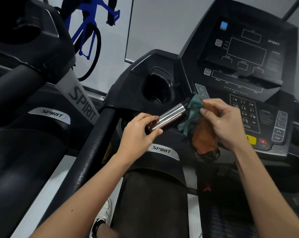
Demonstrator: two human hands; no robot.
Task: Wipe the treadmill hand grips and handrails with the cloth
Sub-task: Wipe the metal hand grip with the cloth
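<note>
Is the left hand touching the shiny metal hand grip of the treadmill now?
Touching. The head view shows the left hand holding the lower end of the shiny metal hand grip, fingers above and thumb below.

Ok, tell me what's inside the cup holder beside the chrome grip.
The cup holder shows only dark walls and a paler patch at its bottom. Its near rim hides the rest of the floor.

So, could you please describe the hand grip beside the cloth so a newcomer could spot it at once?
Start at the treadmill console, then move left to the cup holder. Just below it the hand grip juts out between the left hand and the cloth in the right hand; it alone is shiny chrome among black plastic.
</note>
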